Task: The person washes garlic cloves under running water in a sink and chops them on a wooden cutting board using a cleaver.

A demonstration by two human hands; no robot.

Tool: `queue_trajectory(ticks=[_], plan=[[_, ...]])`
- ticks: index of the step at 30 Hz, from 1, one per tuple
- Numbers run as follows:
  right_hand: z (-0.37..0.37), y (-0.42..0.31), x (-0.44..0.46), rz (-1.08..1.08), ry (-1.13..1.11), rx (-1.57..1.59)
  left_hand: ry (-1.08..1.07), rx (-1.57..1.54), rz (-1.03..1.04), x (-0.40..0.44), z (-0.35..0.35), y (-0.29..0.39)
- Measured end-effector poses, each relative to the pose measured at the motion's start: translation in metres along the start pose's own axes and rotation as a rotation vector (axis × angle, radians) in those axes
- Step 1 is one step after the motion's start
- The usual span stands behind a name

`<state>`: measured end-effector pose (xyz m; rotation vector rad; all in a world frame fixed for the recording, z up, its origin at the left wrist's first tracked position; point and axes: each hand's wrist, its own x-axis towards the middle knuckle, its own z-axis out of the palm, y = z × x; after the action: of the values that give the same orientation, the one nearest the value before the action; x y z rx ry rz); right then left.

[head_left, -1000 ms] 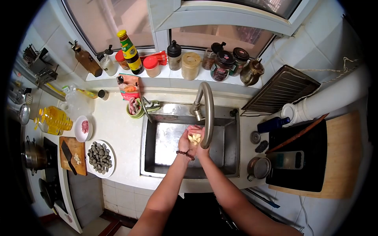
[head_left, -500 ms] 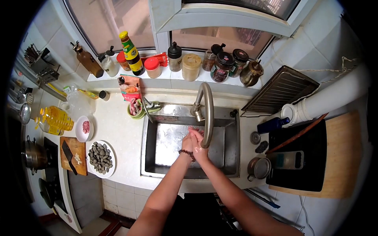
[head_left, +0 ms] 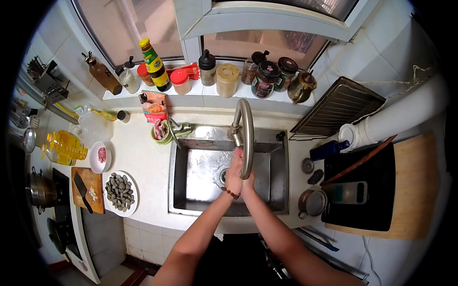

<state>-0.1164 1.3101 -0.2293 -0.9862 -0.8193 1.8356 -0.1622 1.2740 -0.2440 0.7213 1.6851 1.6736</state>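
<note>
My left hand [head_left: 233, 179], with a beaded bracelet [head_left: 231, 193] at the wrist, is over the steel sink [head_left: 200, 193]. Its fingers are stretched out and lie against my right hand [head_left: 249, 185]. The curved faucet [head_left: 247, 125] arches over both hands and covers part of them. Most of the right hand's fingers are hidden behind the faucet and the left hand. No object shows between the hands. A drain [head_left: 223, 176] is visible just left of them.
To the left are a plate of clams [head_left: 119, 191], a cutting board [head_left: 98, 206] with a knife [head_left: 82, 190], and a bowl of meat [head_left: 101, 155]. Jars and bottles line the sill. Right of the sink stand a metal cup [head_left: 316, 203] and a black board [head_left: 381, 209].
The hands have shifted and turned; the left now covers more of the right, and both sit further under the faucet. The drain has come into view. The camera has moved slightly.
</note>
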Motion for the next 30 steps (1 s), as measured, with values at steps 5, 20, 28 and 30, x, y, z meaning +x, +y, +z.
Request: queue_trajectory(ticks=[5,20,28,30], plan=[[0.025,-0.008,-0.029,0.098,0.105,-0.095,-0.126,0.175,0.008,-0.003,-0.015,0.012],[0.023,-0.032,-0.013,0.116,0.032,0.326,-0.185,-1.029,-0.265,-0.007,-0.012,0.053],[0.026,-0.006,-0.033,-0.049,0.083,-0.256,-0.053,-0.554,-0.24,-0.005,-0.012,-0.002],[0.019,0.0,-0.02,0.018,0.027,-0.242,-0.071,-0.252,-0.199,-0.012,-0.012,0.002]])
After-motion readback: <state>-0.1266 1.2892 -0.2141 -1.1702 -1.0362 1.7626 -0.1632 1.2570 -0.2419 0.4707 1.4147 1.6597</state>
